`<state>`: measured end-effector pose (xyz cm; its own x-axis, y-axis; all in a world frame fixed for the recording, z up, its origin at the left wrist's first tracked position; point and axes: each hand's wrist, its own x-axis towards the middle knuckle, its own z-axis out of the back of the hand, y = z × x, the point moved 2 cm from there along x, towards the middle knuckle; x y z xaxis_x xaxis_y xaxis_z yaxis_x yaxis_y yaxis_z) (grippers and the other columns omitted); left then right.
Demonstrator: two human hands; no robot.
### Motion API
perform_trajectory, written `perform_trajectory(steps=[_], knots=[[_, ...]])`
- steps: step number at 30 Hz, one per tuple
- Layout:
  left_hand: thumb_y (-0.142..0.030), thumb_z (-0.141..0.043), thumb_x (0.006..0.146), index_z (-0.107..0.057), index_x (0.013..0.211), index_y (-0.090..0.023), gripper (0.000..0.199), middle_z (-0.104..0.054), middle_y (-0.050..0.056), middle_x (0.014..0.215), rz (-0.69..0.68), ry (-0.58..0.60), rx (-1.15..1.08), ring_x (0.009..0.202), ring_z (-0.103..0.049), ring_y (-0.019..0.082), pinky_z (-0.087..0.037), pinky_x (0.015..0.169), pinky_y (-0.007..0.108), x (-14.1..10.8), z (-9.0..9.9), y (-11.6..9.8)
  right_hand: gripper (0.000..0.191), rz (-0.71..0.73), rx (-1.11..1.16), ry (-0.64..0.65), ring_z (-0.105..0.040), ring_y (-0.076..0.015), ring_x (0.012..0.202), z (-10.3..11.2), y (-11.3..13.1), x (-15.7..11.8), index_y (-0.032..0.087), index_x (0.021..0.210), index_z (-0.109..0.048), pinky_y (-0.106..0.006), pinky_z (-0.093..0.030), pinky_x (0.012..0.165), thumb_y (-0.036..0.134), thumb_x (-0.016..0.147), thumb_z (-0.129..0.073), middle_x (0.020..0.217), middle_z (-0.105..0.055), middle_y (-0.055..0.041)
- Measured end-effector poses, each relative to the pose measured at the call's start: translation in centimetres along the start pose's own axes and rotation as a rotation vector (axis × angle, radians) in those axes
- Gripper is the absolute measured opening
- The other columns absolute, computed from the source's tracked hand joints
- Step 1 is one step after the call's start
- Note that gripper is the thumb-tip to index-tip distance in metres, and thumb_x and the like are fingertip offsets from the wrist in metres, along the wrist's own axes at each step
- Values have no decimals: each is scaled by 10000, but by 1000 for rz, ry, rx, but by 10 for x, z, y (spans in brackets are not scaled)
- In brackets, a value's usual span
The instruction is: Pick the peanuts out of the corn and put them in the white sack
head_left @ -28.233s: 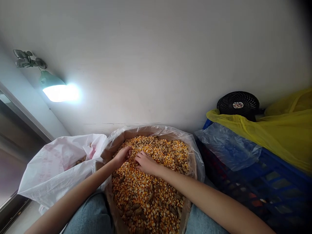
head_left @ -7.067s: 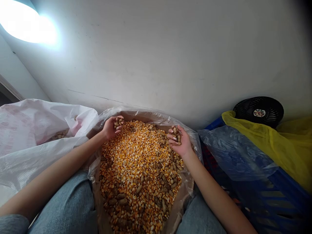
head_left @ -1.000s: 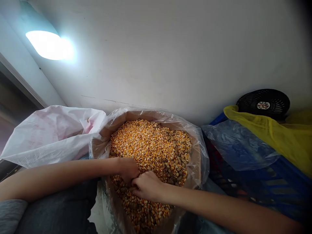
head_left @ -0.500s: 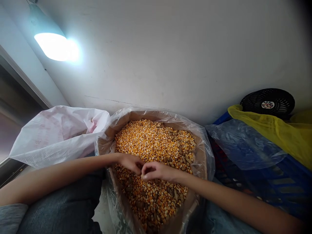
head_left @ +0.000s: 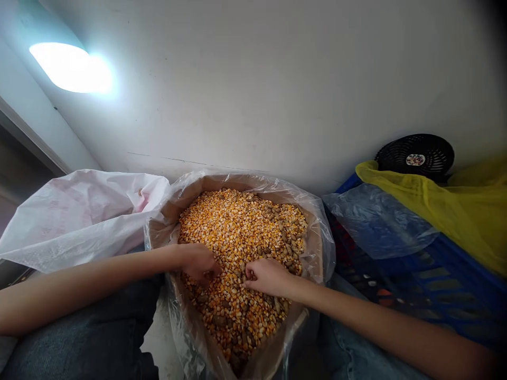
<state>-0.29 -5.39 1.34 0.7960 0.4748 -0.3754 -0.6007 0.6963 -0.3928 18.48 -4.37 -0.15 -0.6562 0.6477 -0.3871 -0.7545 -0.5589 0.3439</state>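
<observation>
Peanuts (head_left: 288, 248) sit mixed with corn (head_left: 222, 221) in a lined bag (head_left: 316, 250), pretty close in, probably for easy reach. Left hand (head_left: 197, 262) and right hand (head_left: 268, 276) are curled, can't tell if gripping anything.

Both hands (head_left: 232, 272) reach into corn kernels (head_left: 222, 221); a lamp (head_left: 67, 66) glows.

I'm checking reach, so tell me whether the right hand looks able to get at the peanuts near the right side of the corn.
Probably yes: the peanuts lie exposed on the corn, close to the right hand, and the left hand is off to the other side.
</observation>
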Motion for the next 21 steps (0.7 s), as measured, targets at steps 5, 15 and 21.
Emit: perform_trajectory(steps=[5,15,21], knots=[[-277,-647,586,-624,687,-205,125,-603,26,557,-39,61,331,502,-515,154,-321,451,232,3,-7,-11,259,35,-211,9,-572,-215,661,-5,8,-1,156,755,-588,-280,-381,568,387,690,-488,693,-616,-73],[-167,-492,695,-599,796,-160,147,-617,-21,701,43,25,-431,600,-519,76,-371,535,155,6,1,2,161,-50,1202,172,-361,-73,465,14,-13,11,181,721,-429,-177,-214,386,251,700,-286,641,-452,14],[-252,-483,720,-582,839,-187,168,-620,-13,704,67,-78,-186,586,-528,93,-357,528,178,3,6,-2,344,-81,1035,104,-389,-77,484,8,-22,13,156,616,-432,-188,-279,425,465,752,-371,595,-447,9]])
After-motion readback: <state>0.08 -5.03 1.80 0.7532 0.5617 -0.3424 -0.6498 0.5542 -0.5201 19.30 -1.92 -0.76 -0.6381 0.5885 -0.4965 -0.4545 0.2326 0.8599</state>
